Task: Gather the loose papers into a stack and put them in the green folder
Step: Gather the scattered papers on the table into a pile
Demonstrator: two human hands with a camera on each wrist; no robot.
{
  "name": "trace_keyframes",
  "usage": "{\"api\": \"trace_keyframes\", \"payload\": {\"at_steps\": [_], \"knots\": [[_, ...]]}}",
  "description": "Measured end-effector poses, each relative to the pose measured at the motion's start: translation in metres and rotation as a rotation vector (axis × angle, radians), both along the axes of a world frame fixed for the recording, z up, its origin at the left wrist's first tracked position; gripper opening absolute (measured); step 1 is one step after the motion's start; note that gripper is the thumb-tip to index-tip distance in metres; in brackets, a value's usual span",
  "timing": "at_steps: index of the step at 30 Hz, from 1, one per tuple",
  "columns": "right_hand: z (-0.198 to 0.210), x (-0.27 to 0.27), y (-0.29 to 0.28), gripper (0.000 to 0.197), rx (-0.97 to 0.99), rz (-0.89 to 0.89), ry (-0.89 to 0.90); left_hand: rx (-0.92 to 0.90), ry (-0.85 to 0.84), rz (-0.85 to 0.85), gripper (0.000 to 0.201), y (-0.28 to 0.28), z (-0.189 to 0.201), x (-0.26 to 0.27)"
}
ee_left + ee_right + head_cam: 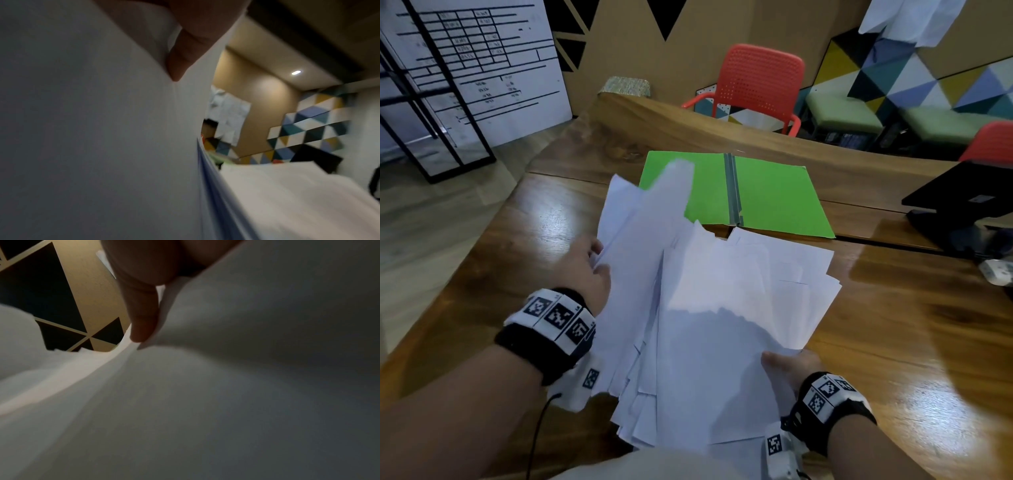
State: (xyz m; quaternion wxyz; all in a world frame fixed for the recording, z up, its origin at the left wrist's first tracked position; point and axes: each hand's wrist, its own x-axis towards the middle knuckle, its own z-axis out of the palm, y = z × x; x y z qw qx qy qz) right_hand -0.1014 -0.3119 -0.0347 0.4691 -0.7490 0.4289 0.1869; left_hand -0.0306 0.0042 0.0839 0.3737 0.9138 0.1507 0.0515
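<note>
Both hands hold the sheets off the counter (893,308). Left hand (585,270) grips the left edge of the loose papers (705,308), thumb on top and fingers curled under; the left wrist view shows the thumb (180,53) pressed flat on a sheet. Right hand (787,368) pinches the near right corner, with one digit lying along a sheet edge in the right wrist view.

Papers: gathered but not squared. Corners fan out at several angles, and one sheet at the far left sticks up, blurred.

Green folder (774,198): lies open and flat on the counter just beyond the papers, dark strip down its spine, both leaves bare. The far edges of the papers overlap its near edge in the head view; whether they touch it, cannot tell.

Step in hand, as judged: evening the bundle. Gathering looks done, filing not yet begun. Next move calls for tapping the edges flush, then laying the stack on one leaf and closing the cover.

Surroundings: black laptop (962,198) at the right, well apart from the folder. Red chair (756,82) behind the counter. Nothing blocks the way to the folder; a loose sheet slipping out is the likelier risk.
</note>
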Motion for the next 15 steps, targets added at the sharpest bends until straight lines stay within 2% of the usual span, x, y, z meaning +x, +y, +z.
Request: {"api": "trace_keyframes", "payload": {"at_steps": [3, 5, 9, 12, 15], "knots": [[0.001, 0.001, -0.001, 0.085, 0.011, 0.023, 0.0, -0.029, -0.188, -0.04, 0.017, -0.002, 0.04, 0.001], [0.004, 0.002, -0.002, 0.078, 0.003, 0.037, 0.007, -0.115, -0.33, -0.072, 0.019, -0.003, 0.066, 0.006], [0.008, 0.001, -0.002, 0.073, -0.028, 0.055, 0.022, -0.258, -0.493, -0.023, 0.022, -0.001, 0.108, 0.018], [0.011, 0.001, -0.001, 0.078, -0.016, 0.058, 0.019, -0.291, -0.462, -0.012, 0.042, 0.0, 0.119, 0.026], [0.009, 0.001, 0.0, 0.075, 0.013, 0.013, -0.001, -0.374, -0.362, -0.055, 0.063, -0.002, 0.11, 0.034]]}}
